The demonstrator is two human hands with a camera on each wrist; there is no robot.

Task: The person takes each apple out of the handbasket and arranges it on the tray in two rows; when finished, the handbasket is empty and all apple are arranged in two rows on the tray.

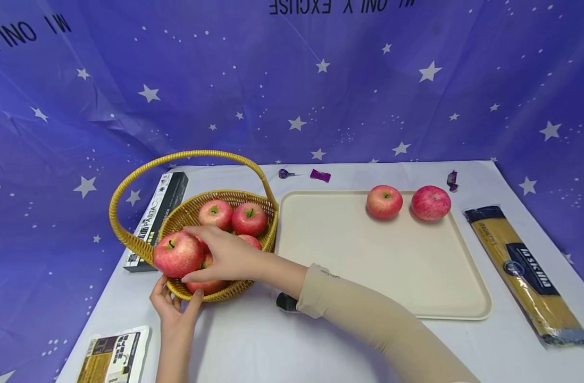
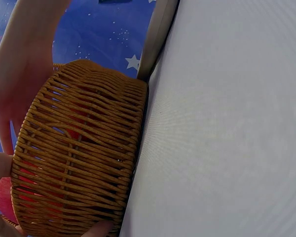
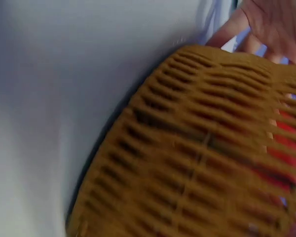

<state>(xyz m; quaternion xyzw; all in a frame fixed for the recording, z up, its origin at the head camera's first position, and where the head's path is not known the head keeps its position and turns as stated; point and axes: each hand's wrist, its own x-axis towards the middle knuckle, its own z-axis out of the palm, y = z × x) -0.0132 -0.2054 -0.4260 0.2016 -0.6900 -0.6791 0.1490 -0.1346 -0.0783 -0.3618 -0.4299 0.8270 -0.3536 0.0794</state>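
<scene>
Head: left hand [image 1: 174, 311] at basket rim [image 1: 235, 290], roomy tray [image 1: 364, 260]

To the left of the right fingers [image 1: 206, 232] and beyond them, the handle [image 1: 191, 153] of the basket [image 1: 239, 289] arches as a barrier, apples [image 1: 215, 214] crowd their far side, and the left fingers [image 1: 160, 292] stand just nearer, whereas open room lies rightward, past the forearm [image 1: 287, 274], above the tray [image 1: 368, 266].

Basket [image 2: 89, 148] left, tray [image 1: 368, 266] right

Apples [image 1: 249, 219] lie in the basket, two on the tray's back part. A box [image 1: 158, 205] lies left of the basket, a packet [image 1: 115, 356] front-left; spaghetti [image 1: 526, 271] lies right of the tray, sweets [image 1: 320, 175] behind.
</scene>
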